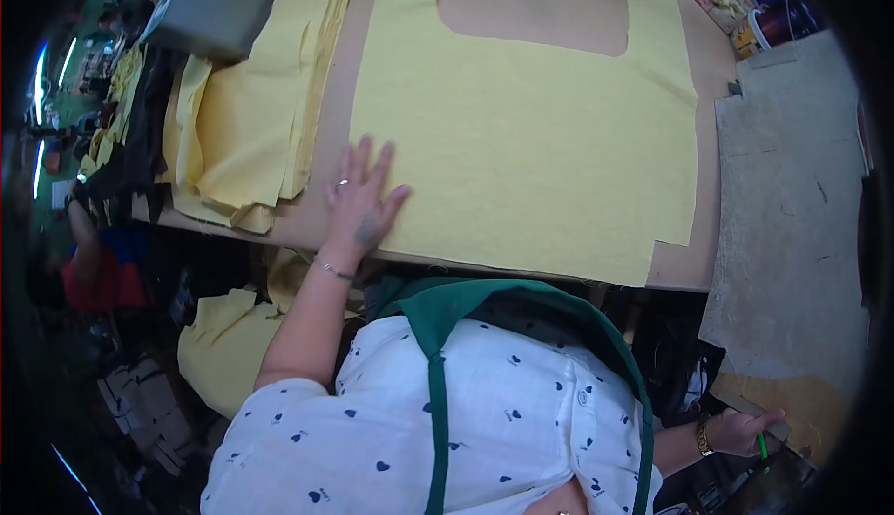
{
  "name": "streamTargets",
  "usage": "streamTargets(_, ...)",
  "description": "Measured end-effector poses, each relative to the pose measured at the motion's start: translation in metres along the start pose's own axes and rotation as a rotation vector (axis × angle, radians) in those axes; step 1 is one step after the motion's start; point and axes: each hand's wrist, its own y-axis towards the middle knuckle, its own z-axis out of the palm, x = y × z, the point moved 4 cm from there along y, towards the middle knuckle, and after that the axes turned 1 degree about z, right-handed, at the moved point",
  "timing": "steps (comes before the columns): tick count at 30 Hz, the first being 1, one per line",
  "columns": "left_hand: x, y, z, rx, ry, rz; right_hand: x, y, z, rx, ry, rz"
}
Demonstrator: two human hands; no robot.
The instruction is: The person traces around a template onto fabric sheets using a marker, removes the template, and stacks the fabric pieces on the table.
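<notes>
A large yellow fabric piece (521, 133) lies flat on the brown work surface (684, 264), with a wide rectangular cut-out at its far edge. My left hand (361, 200), with a ring on one finger, rests palm down on the left edge of this fabric, fingers spread. At the lower right, my right hand (745, 431) is closed around a thin green object (764, 448), over the end of the grey board. Only part of the green object shows, and its kind is unclear.
A stack of yellow fabric (251, 124) lies at the left with a grey metal box (209, 7) on it. A grey board (792, 189) is at the right. Containers (773, 26) stand at the back right. Another person (102, 268) is at the far left.
</notes>
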Motion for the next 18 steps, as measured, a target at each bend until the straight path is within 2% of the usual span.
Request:
streamTargets(1, 0.014, -0.009, 0.001, -0.003, 0.041, -0.063, 0.004, 0.000, 0.002, -0.021, 0.070, 0.114)
streamTargets(3, 0.044, -0.017, 0.013, -0.234, -0.261, -0.113, 0.018, -0.004, 0.008, -0.068, 0.212, 0.349)
streamTargets(4, 0.055, -0.020, 0.015, -0.349, -0.411, -0.134, 0.025, -0.006, 0.010, -0.083, 0.234, 0.373)
streamTargets(6, 0.046, -0.008, 0.002, -0.246, -0.356, -0.232, 0.036, -0.008, 0.010, -0.104, 0.273, 0.414)
streamTargets(7, 0.042, -0.002, -0.002, -0.194, -0.335, -0.278, 0.041, -0.008, 0.011, -0.089, 0.270, 0.407)
streamTargets(12, 0.031, 0.023, -0.002, -0.480, -0.278, -0.034, 0.066, -0.017, 0.012, -0.118, 0.327, 0.444)
streamTargets(13, 0.034, 0.029, 0.003, -0.514, -0.299, 0.026, 0.063, -0.015, 0.009, -0.137, 0.286, 0.377)
streamTargets(14, 0.035, 0.032, 0.004, -0.484, -0.356, 0.029, 0.052, -0.011, 0.006, -0.110, 0.335, 0.289)
streamTargets(18, 0.062, 0.040, 0.015, -0.397, -0.491, 0.064, 0.060, 0.007, -0.015, -0.127, 0.429, 0.279)
